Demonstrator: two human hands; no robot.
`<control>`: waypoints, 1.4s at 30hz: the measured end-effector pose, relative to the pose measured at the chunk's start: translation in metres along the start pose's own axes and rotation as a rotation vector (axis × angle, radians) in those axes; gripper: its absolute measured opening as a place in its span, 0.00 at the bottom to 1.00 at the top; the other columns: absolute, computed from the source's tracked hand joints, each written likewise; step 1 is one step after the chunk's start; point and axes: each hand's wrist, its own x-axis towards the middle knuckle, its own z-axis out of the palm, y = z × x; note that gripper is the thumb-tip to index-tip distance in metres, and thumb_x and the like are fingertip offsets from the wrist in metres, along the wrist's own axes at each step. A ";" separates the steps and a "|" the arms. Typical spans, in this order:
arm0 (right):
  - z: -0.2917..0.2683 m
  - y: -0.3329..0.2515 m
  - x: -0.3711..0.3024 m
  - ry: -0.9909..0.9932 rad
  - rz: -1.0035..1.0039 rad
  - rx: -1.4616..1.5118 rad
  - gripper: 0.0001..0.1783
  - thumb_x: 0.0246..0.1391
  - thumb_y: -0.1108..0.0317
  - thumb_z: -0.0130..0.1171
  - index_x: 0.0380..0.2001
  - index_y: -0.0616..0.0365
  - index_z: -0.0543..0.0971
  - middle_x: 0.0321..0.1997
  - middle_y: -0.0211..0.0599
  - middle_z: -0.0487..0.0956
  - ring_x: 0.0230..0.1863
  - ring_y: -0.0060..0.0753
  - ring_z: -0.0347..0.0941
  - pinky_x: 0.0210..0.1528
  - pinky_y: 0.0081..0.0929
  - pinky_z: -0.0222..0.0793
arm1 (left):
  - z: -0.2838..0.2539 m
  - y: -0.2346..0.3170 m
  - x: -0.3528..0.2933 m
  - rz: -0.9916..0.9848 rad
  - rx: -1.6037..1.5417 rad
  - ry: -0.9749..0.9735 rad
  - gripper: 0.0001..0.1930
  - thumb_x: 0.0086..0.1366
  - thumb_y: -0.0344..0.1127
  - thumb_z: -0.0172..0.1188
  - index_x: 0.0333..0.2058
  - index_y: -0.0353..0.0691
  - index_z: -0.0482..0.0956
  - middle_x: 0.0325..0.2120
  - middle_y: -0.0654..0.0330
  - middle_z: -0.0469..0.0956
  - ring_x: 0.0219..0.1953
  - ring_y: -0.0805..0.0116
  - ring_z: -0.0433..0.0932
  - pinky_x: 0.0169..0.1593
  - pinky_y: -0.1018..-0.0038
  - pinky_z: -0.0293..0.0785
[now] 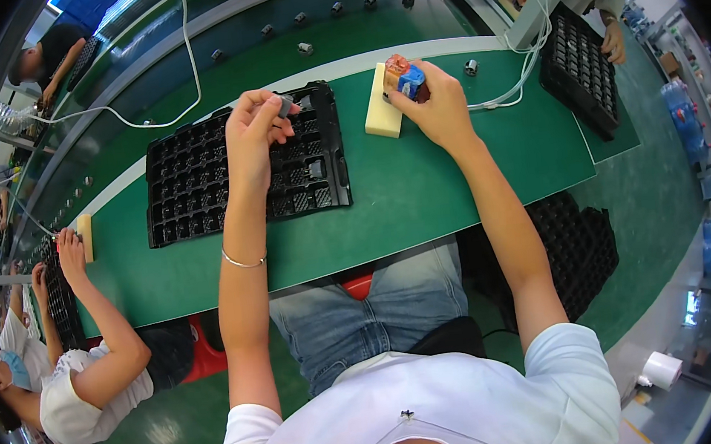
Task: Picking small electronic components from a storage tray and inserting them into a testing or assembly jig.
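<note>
My left hand (254,133) is raised over the right part of a black compartment tray (169,227). Its fingers pinch a small grey part (285,105). A similar small part (315,169) sits in a pocket of the tray, near its right edge. To the right, my right hand (440,104) is closed around a small blue and orange-red object (410,80), whose kind I cannot make out. That object is at the upper end of a pale yellow block (382,121) on the green work surface (408,191); whether they touch is unclear.
Several small metallic parts (304,48) lie on the green belt beyond the table. A lone part (471,67) and a white cable (494,104) are right of my right hand. Another person handles a black tray (585,71) at far right; a co-worker (96,375) sits at left.
</note>
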 end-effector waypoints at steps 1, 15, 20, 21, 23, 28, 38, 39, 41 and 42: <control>0.001 0.001 0.000 0.000 0.001 0.000 0.24 0.48 0.59 0.72 0.44 0.64 0.80 0.29 0.32 0.78 0.25 0.22 0.71 0.30 0.23 0.70 | 0.001 -0.003 -0.001 -0.043 -0.076 -0.051 0.06 0.70 0.35 0.58 0.37 0.40 0.76 0.31 0.58 0.84 0.24 0.80 0.76 0.29 0.83 0.69; -0.001 -0.002 0.004 -0.037 -0.011 -0.061 0.24 0.48 0.59 0.71 0.45 0.64 0.81 0.26 0.34 0.77 0.23 0.24 0.70 0.29 0.25 0.69 | 0.026 -0.019 -0.011 -0.143 -0.033 -0.129 0.08 0.70 0.37 0.57 0.39 0.39 0.78 0.27 0.61 0.82 0.24 0.81 0.73 0.29 0.84 0.67; 0.002 0.005 0.002 -0.010 -0.034 -0.020 0.24 0.48 0.59 0.72 0.44 0.64 0.81 0.26 0.32 0.77 0.23 0.21 0.70 0.29 0.23 0.69 | 0.028 -0.020 -0.012 -0.139 -0.001 -0.146 0.08 0.70 0.37 0.56 0.38 0.39 0.78 0.27 0.61 0.82 0.24 0.81 0.73 0.30 0.84 0.66; 0.003 0.005 0.002 -0.004 -0.032 -0.021 0.24 0.48 0.59 0.72 0.44 0.64 0.81 0.26 0.32 0.77 0.23 0.21 0.69 0.28 0.23 0.68 | 0.028 -0.020 -0.012 -0.139 0.000 -0.146 0.08 0.70 0.37 0.56 0.38 0.39 0.78 0.27 0.61 0.82 0.24 0.81 0.73 0.30 0.84 0.66; 0.003 0.005 0.001 -0.005 -0.034 -0.024 0.24 0.48 0.59 0.72 0.44 0.64 0.81 0.26 0.32 0.77 0.23 0.21 0.69 0.28 0.23 0.68 | 0.029 -0.020 -0.013 -0.139 0.013 -0.141 0.08 0.70 0.37 0.56 0.38 0.39 0.78 0.27 0.61 0.82 0.24 0.81 0.73 0.30 0.84 0.66; 0.001 0.005 0.002 -0.016 -0.049 -0.029 0.23 0.49 0.59 0.72 0.44 0.64 0.81 0.26 0.31 0.77 0.23 0.21 0.69 0.28 0.23 0.68 | 0.029 -0.020 -0.013 -0.139 0.021 -0.141 0.08 0.70 0.37 0.56 0.38 0.39 0.78 0.27 0.62 0.82 0.25 0.81 0.73 0.30 0.84 0.66; -0.013 0.018 0.014 0.107 0.206 0.236 0.24 0.54 0.59 0.71 0.47 0.64 0.78 0.30 0.30 0.78 0.26 0.17 0.69 0.29 0.20 0.67 | 0.032 -0.018 -0.016 -0.115 0.060 -0.148 0.08 0.70 0.37 0.57 0.38 0.40 0.78 0.27 0.63 0.82 0.25 0.81 0.72 0.30 0.84 0.65; -0.015 0.016 0.015 0.080 0.280 0.323 0.24 0.55 0.58 0.70 0.47 0.64 0.77 0.30 0.29 0.78 0.26 0.17 0.69 0.29 0.19 0.67 | 0.032 -0.019 -0.017 -0.114 0.058 -0.142 0.08 0.70 0.37 0.57 0.38 0.40 0.78 0.27 0.63 0.82 0.25 0.81 0.72 0.30 0.84 0.65; -0.013 0.012 0.012 0.084 0.264 0.347 0.22 0.54 0.60 0.70 0.45 0.64 0.78 0.30 0.28 0.78 0.26 0.15 0.68 0.29 0.19 0.65 | 0.032 -0.021 -0.017 -0.107 0.073 -0.165 0.08 0.70 0.38 0.57 0.38 0.40 0.79 0.27 0.63 0.82 0.25 0.82 0.72 0.30 0.84 0.64; -0.009 0.010 0.010 0.099 0.193 0.338 0.21 0.54 0.61 0.71 0.43 0.65 0.79 0.29 0.27 0.77 0.25 0.15 0.67 0.28 0.18 0.64 | 0.032 -0.021 -0.017 -0.106 0.072 -0.161 0.08 0.70 0.38 0.57 0.38 0.40 0.79 0.27 0.63 0.82 0.25 0.82 0.72 0.30 0.84 0.64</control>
